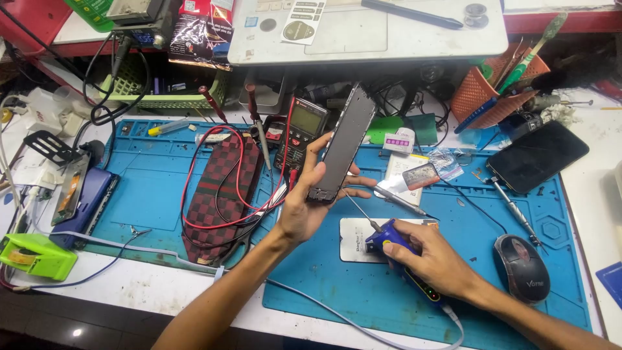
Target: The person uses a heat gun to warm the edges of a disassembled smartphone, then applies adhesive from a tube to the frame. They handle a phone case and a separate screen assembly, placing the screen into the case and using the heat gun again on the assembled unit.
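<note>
My left hand (pixel 304 204) holds up a dark, opened phone frame (pixel 343 142), tilted on edge above the blue work mat (pixel 162 181). My right hand (pixel 431 259) grips a blue soldering iron (pixel 395 249) whose thin tip (pixel 359 210) points up-left toward the lower end of the phone frame, a little short of it. A grey cable (pixel 363 327) trails from the iron's rear toward the table's front edge. Under the iron lies a white rectangular pad (pixel 356 243).
A multimeter (pixel 303 129) with red and black leads (pixel 220 194) sits beside a checkered pouch (pixel 223 188). A black phone (pixel 538 155), screwdriver (pixel 512 207), mouse (pixel 522 267), orange tool holder (pixel 492 87), laptop (pixel 363 29) and green device (pixel 35 256) surround the mat.
</note>
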